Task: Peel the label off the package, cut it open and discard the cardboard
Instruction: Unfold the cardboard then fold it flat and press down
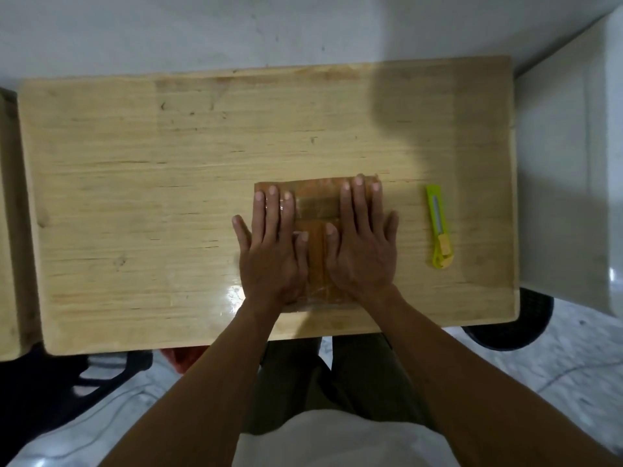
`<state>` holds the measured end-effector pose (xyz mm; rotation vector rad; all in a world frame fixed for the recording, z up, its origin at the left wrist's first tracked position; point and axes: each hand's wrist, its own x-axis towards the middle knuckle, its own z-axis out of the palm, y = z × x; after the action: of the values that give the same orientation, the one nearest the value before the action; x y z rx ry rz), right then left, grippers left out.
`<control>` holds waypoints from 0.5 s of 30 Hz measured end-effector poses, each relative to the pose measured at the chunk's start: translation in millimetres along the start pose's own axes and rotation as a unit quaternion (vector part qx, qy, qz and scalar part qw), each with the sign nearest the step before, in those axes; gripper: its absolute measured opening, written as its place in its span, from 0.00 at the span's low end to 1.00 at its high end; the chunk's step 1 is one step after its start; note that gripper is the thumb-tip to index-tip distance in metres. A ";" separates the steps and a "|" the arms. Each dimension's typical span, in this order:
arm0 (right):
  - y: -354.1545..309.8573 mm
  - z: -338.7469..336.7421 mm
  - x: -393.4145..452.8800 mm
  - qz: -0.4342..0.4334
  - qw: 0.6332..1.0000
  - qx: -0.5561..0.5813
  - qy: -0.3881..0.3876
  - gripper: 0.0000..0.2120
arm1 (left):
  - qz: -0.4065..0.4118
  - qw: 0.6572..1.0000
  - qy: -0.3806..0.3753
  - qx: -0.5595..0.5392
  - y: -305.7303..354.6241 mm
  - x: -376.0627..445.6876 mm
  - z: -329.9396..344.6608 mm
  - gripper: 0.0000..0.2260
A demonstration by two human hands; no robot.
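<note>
A pale wooden worktop (pixel 135 197) is set against a white wall, with a speckled light floor seen below its near edge. A flat brown package (pixel 315 210), wrapped in glossy tape, lies toward the near edge of the worktop. The left hand (pixel 269 251) and the right hand (pixel 362 251) are laid flat on the package, fingers spread; nothing is gripped. A green box cutter (pixel 439 227) lies on the worktop just right of the package, apart from it.
</note>
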<state>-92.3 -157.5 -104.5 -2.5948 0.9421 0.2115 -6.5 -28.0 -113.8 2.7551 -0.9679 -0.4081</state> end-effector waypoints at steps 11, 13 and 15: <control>0.4 9.5 5.3 0.013 0.999 -0.039 -0.008 0.34 | 0.026 0.998 0.042 0.027 -3.8 3.5 10.1 0.30; -0.4 9.1 4.8 0.014 0.999 -0.041 -0.007 0.34 | 0.024 0.999 0.037 0.028 -3.1 2.9 10.2 0.30; -1.0 8.1 4.3 0.015 0.999 -0.038 -0.007 0.34 | 0.017 0.999 0.028 0.031 -2.0 3.2 9.7 0.30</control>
<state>-88.4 -156.1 -112.8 -2.6467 0.9861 0.2789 -6.0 -29.4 -124.0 2.7850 -1.0278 -0.2984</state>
